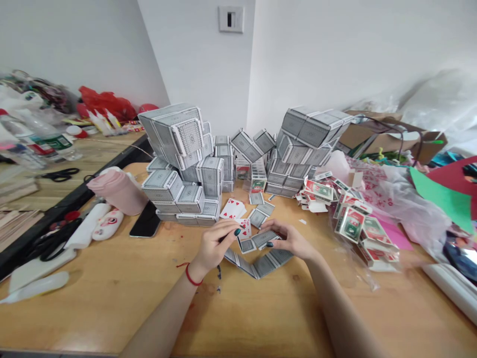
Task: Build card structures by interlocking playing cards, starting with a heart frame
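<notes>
My left hand [218,243], a red string at its wrist, pinches the edge of a playing card with red hearts [245,227]. My right hand [288,239] has its thumb and fingers closed on a bent grey-backed playing card [265,238] just beside it. Below both hands a V-shaped piece of folded grey cards [258,264] rests on the table [268,308]. Behind the left fingers lies a small pile of heart cards [233,209], face up. Loose grey-backed cards [261,214] lie beyond the right hand. The fingertips partly cover the held cards.
Boxy stacks of folded cards rise at the left [179,164] and right [305,144]. A black phone [145,220] and a pink cup [118,191] stand left. Several opened red-and-green card boxes [352,223] lie right, beside a crumpled plastic bag [387,184].
</notes>
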A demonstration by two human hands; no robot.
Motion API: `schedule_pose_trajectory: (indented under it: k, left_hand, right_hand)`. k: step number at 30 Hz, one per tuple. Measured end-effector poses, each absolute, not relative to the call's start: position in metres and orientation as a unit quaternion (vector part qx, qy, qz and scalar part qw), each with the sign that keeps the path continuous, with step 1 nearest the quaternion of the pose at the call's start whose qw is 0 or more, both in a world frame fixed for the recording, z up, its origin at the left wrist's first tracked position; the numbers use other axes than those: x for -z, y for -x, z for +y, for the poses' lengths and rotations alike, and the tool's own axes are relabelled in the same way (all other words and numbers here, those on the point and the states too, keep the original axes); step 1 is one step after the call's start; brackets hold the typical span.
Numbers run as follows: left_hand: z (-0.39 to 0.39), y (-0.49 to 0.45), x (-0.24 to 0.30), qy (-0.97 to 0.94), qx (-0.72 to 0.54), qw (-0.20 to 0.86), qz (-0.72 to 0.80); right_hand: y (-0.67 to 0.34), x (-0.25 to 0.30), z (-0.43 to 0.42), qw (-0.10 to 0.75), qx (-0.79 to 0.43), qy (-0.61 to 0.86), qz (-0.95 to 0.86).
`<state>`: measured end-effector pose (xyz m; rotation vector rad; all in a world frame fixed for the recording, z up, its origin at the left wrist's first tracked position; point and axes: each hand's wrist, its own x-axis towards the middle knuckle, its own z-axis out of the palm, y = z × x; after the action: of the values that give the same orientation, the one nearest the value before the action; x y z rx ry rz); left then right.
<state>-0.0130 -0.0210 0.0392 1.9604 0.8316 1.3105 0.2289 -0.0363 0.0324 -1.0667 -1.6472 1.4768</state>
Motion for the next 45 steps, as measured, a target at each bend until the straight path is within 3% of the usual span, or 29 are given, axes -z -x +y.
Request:
schedule_pose_trajectory:
  k: [31, 45]
  left_hand:
    - [-0.026, 0.002, -0.033, -0.682, -0.566, 0.266, 0.380]
    - [-0.025, 0.000, -0.034, -0.672, -0.566, 0.276, 0.390]
  right_hand:
    - [-0.221, -0.035, -0.038, 0.389, -0.484, 0.440, -0.649]
    - [-0.220, -0.041, -0.041, 0.335, -0.433, 0.463, -0.697]
